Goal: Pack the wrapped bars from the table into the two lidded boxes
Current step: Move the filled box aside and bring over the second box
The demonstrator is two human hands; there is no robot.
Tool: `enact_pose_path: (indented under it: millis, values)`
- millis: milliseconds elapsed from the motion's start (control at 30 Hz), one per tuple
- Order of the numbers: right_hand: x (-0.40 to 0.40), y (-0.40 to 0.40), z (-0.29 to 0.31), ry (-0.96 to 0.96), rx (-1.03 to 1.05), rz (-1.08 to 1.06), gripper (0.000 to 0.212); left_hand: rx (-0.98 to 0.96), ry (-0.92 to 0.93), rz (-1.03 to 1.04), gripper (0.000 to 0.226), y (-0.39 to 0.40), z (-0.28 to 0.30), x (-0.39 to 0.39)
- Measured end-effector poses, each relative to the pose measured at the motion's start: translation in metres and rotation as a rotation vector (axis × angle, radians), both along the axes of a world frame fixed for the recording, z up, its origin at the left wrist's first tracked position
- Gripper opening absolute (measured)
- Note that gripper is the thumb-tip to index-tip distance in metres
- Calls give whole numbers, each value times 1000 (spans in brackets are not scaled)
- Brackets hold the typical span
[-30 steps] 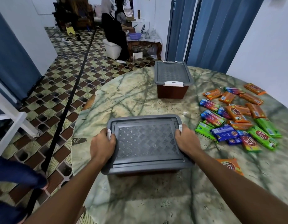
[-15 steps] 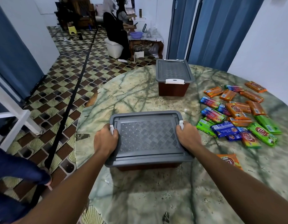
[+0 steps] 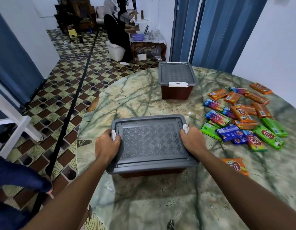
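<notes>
A brown box with a grey lid [image 3: 152, 141] sits in front of me on the round marble table [image 3: 144, 103]. My left hand [image 3: 107, 145] grips the white latch on its left end, and my right hand [image 3: 191, 140] grips the white latch on its right end. The lid lies flat on the box. A second brown box with a grey lid [image 3: 176, 75], latched shut, stands farther back. Several wrapped bars [image 3: 243, 117] in orange, green and blue lie spread at the right, and one orange bar [image 3: 235, 166] lies apart beside my right forearm.
The table edge curves along the left, above a patterned tile floor. A white frame [image 3: 14, 123] stands at the left. A seated person [image 3: 117, 34] is at a small table far back. Blue folding doors and a white wall stand behind the table.
My view has shifted slightly. Both hands stay at the near box's ends, and their fingers have curled further over the white latches.
</notes>
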State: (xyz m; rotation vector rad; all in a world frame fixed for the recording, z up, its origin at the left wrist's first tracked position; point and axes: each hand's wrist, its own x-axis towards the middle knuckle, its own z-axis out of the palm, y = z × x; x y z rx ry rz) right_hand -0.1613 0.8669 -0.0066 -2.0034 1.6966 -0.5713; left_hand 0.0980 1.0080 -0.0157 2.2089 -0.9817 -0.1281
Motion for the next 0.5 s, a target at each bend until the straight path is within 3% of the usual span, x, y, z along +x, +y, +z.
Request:
enact_pose_path:
  millis: [233, 367, 500]
  values:
    - [-7, -2, -2, -73, -124, 14, 26, 5, 39, -17, 21, 1, 4, -2]
    - [-9, 4, 0, 74, -189, 104, 35, 132, 1, -101, 24, 7, -3, 2]
    - [-10, 9, -2, 160, -205, 144, 37, 65, 2, -5, 36, 11, -2, -4]
